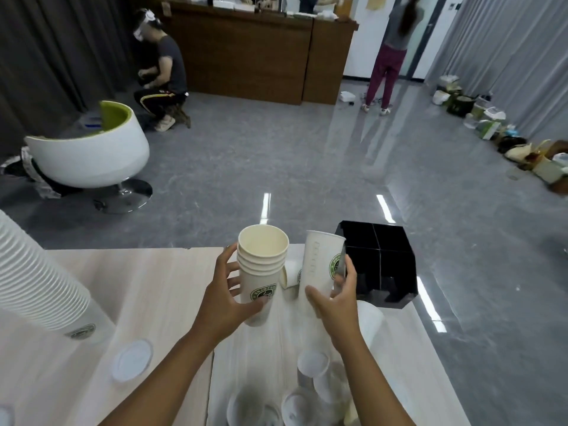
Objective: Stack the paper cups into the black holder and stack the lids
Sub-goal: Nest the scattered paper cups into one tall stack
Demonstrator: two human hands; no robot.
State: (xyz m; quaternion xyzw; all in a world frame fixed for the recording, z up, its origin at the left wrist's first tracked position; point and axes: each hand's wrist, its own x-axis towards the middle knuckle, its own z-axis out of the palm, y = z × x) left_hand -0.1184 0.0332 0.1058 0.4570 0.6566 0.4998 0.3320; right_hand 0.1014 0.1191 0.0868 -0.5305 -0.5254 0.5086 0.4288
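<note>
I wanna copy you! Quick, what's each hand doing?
Left hand: closed around the stack of cups.
Right hand: closed around the single cup.

Perhaps "ENJOY" on cup stack [262, 273]

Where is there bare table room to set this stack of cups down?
Bare wood lies left of the left hand, between the long sleeve of cups and the table's far edge. Crowded: lids near the bottom edge.
</note>
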